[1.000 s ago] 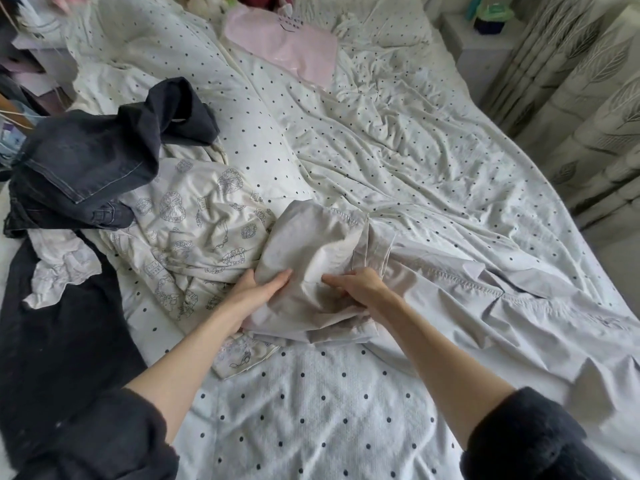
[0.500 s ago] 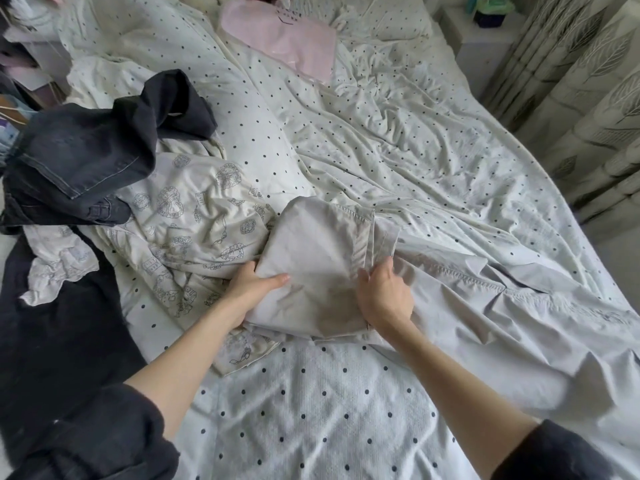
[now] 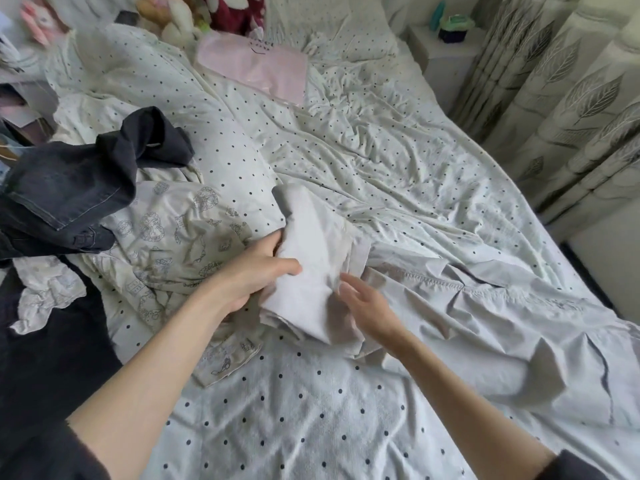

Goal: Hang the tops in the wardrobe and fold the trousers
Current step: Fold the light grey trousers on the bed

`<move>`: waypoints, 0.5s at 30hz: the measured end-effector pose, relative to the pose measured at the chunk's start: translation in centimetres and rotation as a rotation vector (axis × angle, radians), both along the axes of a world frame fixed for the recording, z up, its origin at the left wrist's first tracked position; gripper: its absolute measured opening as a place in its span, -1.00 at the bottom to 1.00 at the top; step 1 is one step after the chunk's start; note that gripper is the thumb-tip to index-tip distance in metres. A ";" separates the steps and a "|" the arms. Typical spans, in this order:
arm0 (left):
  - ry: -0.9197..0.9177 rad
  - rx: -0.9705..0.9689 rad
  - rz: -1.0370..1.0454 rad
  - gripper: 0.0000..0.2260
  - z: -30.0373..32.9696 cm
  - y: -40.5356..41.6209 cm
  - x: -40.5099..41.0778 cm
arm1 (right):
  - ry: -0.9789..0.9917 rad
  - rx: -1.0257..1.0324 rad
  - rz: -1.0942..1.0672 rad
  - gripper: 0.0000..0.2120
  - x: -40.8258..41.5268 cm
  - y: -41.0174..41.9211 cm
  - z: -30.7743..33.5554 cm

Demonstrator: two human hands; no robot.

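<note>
Head view. We see a bed [image 3: 398, 174] under a white sheet with small dark dots. The pale grey trousers [image 3: 450, 306] lie across its near right part, one end bunched and partly folded up between the two hands, the rest spread out flat toward the right edge.

Left hand [image 3: 252, 275]: thumb on top of the folded grey cloth, fingers [image 3: 242, 306] curled under its near-left edge, so it grips that bundle and holds it slightly raised off the sheet.

Right hand [image 3: 367, 306]: fingers straight and relaxed, spread a little, just beside the bundle's right edge. It holds nothing; whether the fingertips touch the cloth we cannot tell, as the hand is blurred.

Left of the bundle, touching it, a crumpled cream garment with printed line drawings [image 3: 166, 244]. Farther left, dark denim jeans [image 3: 69, 195] heaped on top of it. Near the head of the bed, a pink garment [image 3: 256, 69] lies flat, well apart from the hands. Leaf-patterned curtains [image 3: 561, 109] hang along the right.
</note>
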State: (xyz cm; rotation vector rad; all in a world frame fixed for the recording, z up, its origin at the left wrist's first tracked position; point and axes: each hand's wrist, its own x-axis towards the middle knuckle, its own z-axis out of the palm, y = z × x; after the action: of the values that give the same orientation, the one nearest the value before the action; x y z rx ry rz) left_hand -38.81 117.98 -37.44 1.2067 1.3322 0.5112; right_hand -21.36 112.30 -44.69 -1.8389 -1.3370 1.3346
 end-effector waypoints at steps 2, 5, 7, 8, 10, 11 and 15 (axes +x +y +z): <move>0.073 0.078 -0.146 -0.63 1.9 -0.4 2.9 | 0.305 -0.095 -0.237 -0.63 2.6 -0.8 1.2; 0.167 0.168 -0.406 -0.42 2.6 -2.0 9.6 | 0.641 -0.138 -0.476 -0.68 8.1 -2.6 2.8; 0.208 0.160 -0.552 -0.38 1.3 -3.7 14.3 | 0.724 -0.126 -0.583 -0.68 11.7 -4.0 3.1; 0.243 0.141 -0.612 -0.39 0.2 -4.4 15.6 | 0.692 -0.120 -0.603 -0.70 12.5 -4.4 3.1; 0.310 0.089 -0.732 -0.44 -2.2 -6.0 18.4 | 0.503 -0.089 -0.587 -0.77 14.6 -5.5 2.5; 0.328 0.087 -0.739 -0.50 -3.4 -6.4 19.2 | 0.347 -0.059 -0.550 -0.80 15.5 -5.8 1.8; 0.316 0.265 -0.254 -0.85 -7.3 -5.7 18.3 | -0.387 0.153 -0.268 -0.67 16.2 -6.5 -0.5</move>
State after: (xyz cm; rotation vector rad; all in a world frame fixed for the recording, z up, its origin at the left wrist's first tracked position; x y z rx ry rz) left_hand -20.53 112.28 -44.70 1.7054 1.3755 0.3285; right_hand -5.13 105.80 -45.17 -2.1480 -1.2747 0.7442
